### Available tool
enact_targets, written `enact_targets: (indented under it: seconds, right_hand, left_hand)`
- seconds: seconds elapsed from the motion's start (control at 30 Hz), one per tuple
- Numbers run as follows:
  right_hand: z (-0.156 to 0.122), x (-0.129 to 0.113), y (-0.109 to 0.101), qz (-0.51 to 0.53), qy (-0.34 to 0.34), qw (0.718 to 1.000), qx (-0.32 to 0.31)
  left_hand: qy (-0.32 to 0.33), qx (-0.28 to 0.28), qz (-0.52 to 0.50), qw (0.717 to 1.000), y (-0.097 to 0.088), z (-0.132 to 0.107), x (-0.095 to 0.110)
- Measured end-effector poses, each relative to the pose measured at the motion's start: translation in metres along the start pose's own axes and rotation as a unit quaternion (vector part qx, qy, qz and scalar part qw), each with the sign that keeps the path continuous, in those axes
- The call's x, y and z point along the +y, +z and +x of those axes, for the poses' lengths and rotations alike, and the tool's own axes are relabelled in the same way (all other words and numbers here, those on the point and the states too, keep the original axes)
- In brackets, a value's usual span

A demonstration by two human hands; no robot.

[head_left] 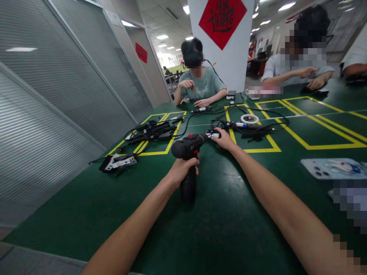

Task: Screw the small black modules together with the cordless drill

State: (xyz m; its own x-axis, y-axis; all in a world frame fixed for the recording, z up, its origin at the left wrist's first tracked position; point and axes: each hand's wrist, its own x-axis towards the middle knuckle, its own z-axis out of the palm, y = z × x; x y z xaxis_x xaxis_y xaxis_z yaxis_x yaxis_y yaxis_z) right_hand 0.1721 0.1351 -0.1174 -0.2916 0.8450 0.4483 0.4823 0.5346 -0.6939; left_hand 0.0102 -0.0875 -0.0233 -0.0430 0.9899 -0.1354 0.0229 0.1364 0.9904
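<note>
My left hand (pixel 183 170) is wrapped round the handle of a black cordless drill (pixel 189 147) with red accents. The drill stands upright over the green table, its chuck pointing away and to the right. Just at the chuck's front end, my right hand (pixel 223 139) has its fingers closed on a small black-and-white part (pixel 212 133). Whether the drill's tip touches that part cannot be made out. Behind my right hand lie a black-and-silver tool (pixel 241 125) and a white ring (pixel 249 118).
Black cables and tools (pixel 155 130) are heaped at the left, near a black-and-white bundle (pixel 119 162). A phone (pixel 332 169) lies at the right. Yellow tape (pixel 263 150) marks the green table (pixel 229 229). Two people (pixel 203 84) sit across it; a glass partition (pixel 57 95) runs along the left.
</note>
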Motion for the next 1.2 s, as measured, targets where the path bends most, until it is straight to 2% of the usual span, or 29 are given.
enact_targets:
  seconds: [1.2]
  right_hand:
    - [-0.0014, -0.0015, -0.0018, 0.000, -0.003, 1.000, -0.002]
  left_hand:
    - [-0.010, 0.006, -0.006, 1.000, 0.0003, -0.0005, 0.0015]
